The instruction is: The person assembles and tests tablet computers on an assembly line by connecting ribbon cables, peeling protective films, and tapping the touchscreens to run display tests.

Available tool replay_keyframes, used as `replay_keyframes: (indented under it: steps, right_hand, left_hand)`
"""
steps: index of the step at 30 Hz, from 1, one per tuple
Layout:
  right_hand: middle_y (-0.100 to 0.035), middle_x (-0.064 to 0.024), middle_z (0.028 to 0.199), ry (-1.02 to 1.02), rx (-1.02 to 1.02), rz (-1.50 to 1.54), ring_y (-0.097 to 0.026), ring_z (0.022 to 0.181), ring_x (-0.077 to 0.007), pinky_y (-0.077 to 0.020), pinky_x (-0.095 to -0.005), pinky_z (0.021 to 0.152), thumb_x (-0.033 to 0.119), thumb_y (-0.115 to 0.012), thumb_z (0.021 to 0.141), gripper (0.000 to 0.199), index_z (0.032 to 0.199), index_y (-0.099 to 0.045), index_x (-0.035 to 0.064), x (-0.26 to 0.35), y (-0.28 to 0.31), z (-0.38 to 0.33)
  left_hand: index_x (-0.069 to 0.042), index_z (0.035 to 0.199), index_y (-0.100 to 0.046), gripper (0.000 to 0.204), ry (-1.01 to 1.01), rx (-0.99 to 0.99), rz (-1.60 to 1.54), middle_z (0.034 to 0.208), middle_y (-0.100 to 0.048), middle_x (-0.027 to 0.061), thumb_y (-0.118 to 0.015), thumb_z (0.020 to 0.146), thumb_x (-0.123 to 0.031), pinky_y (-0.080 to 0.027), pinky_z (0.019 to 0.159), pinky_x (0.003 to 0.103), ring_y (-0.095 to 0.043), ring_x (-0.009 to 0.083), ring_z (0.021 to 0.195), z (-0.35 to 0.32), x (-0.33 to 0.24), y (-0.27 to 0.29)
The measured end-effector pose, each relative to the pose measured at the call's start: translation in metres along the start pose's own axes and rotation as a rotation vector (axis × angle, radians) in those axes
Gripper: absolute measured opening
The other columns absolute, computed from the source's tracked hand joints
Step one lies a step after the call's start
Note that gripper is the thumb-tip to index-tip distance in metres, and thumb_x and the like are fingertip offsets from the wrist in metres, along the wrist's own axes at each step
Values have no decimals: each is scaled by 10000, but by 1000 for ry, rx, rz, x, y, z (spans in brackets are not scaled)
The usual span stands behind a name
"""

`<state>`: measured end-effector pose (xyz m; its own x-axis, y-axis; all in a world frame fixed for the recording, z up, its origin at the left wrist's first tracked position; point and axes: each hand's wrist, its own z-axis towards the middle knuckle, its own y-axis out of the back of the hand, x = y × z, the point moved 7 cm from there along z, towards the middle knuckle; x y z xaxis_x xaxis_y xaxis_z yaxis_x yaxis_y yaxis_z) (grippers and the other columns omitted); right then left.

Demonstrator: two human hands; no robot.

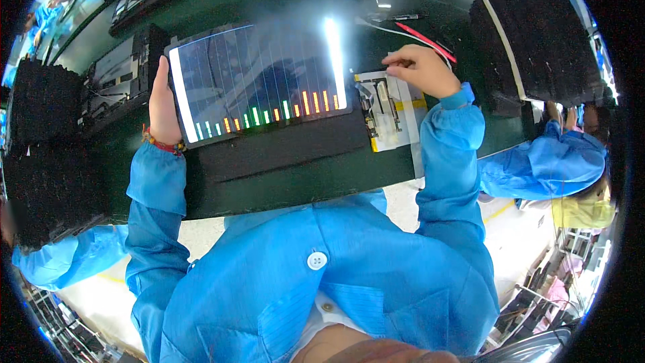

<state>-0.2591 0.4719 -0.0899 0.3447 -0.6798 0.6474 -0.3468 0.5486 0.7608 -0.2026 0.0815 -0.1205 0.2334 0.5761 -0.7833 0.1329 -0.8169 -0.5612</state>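
Observation:
A dark display panel (259,70) lies tilted in front of me, lit with bright white bands at both ends and short green and orange bars along its lower edge. My left hand (164,107) grips its left edge, a beaded bracelet at the wrist; some fingers are hidden. Just right of the panel, a small circuit board (379,111) sits on a white and yellow backing. Above the board hovers my right hand (424,70), thumb and fingertips pinched together. Whatever they hold, if anything, is too small to make out. Under the panel's lower edge is a black pad (282,144).
A red pen-like tool (426,42) and a white cable lie beyond my right hand. Black tray stacks rise at the right (537,40) and left (47,107). Another panel (114,70) rests in a black holder at left. A co-worker's blue sleeve (551,168) shows at right.

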Motion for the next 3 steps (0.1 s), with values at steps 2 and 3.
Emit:
replay_keyframes:
  steps: [2,3]
  right_hand:
    - [-616,-85,809,79,4,-26,-589,772,-198,-467,-315,697,164,-666,763,155,839,-679,29,-2,0,4]
    - [-614,-100,827,144,21,-98,-584,797,-214,-464,-324,718,168,-669,762,179,885,-680,38,-2,0,6]
  left_hand:
    - [-36,1199,-513,502,26,73,-65,1117,-601,115,-379,937,-443,-469,869,383,-602,254,972,0,1,-9]
    - [-42,1209,-505,504,12,24,-46,1123,-598,118,-377,937,-446,-478,856,375,-607,257,961,0,1,-5]
